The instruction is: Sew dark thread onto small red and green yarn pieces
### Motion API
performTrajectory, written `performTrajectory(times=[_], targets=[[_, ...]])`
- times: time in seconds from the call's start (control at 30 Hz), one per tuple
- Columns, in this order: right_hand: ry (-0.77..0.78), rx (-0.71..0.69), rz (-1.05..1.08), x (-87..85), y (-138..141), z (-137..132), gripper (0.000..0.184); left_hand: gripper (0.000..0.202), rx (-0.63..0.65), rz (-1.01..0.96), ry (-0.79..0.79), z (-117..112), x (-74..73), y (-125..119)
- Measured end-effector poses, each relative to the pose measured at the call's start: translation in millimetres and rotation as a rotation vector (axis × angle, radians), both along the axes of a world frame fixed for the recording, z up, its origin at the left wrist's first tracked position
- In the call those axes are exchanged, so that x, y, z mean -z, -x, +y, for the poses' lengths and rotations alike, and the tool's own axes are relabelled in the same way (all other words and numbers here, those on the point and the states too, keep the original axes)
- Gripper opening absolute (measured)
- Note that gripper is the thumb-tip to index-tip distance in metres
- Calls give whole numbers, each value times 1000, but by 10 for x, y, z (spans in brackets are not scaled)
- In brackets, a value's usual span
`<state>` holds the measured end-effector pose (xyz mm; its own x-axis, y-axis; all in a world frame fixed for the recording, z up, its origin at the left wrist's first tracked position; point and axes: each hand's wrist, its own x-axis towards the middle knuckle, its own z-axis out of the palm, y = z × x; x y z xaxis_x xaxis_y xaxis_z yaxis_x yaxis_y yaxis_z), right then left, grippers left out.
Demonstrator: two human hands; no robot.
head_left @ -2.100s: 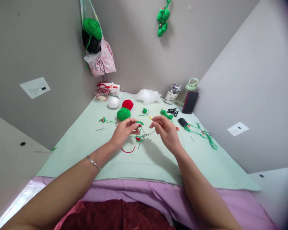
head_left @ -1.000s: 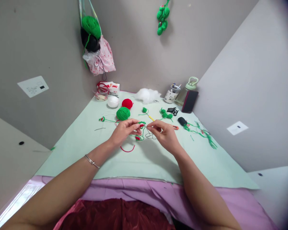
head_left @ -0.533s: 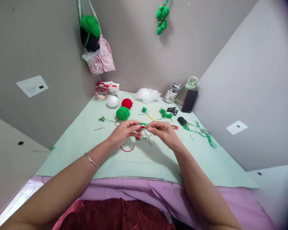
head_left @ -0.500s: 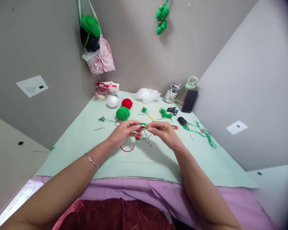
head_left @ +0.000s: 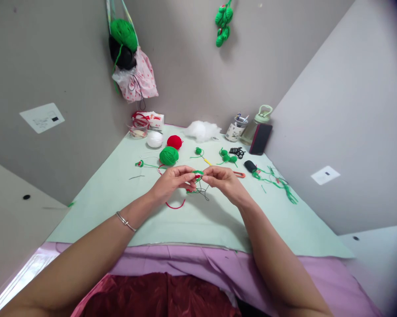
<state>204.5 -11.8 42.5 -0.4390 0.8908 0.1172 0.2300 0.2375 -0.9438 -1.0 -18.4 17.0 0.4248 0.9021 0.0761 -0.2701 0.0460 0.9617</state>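
Note:
Between my two hands is a small crocheted piece (head_left: pixel 198 175) in green, white and red. My left hand (head_left: pixel 173 179) pinches its left side between thumb and fingers. At its right edge my right hand (head_left: pixel 222 179) has thumb and forefinger closed on it; whether a needle is also in that pinch is too small to tell. A dark thread (head_left: pixel 203 192) hangs in loops below the hands. Under my left fingers, another red and green crocheted bit (head_left: pixel 190 190) shows in part. A red strand (head_left: pixel 176 208) curves on the table close by.
Balls of green yarn (head_left: pixel 168 156), red yarn (head_left: pixel 174 141) and white yarn (head_left: pixel 155 139) sit at the back left. White stuffing (head_left: pixel 203 131) lies at the back. A yellow-handled hook (head_left: pixel 207 162), black hair clip (head_left: pixel 237 152), phone (head_left: pixel 261 138) and bottle (head_left: pixel 253 127) are farther right.
The crocheted piece has turned slightly, showing more of its white and red face. My right fingertips have shifted a little at its edge. Both arms stay nearly in place.

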Motion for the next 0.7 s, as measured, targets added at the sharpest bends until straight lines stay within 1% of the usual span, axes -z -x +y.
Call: performTrajectory(times=[0.13, 0.27, 0.33, 0.43, 0.47, 0.53, 0.6, 0.63, 0.7], targets=[[-82, 28, -48, 16, 57, -12, 25, 25, -52, -10, 7, -13, 17, -29], [-180, 35, -127, 48, 103, -43, 16, 25, -93, -47, 22, -16, 22, -45], [-189, 14, -136, 66, 121, -62, 14, 27, -98, -43, 33, -14, 25, -49], [-173, -18, -142, 94, 136, -78, 17, 29, -113, -25, 57, -8, 32, -53], [-187, -3, -152, 100, 137, -79, 18, 29, -122, -27, 62, -6, 35, -54], [-286, 91, -182, 103, 136, -75, 19, 28, -141, -32, 69, -4, 37, -58], [-439, 199, -201, 89, 135, -71, 17, 28, -149, -14, 73, -6, 37, -65], [-501, 222, -205, 78, 137, -72, 15, 28, -144, 3, 72, -9, 37, -70], [-559, 200, -216, 53, 147, -80, 12, 28, -126, 32, 63, -15, 42, -78]])
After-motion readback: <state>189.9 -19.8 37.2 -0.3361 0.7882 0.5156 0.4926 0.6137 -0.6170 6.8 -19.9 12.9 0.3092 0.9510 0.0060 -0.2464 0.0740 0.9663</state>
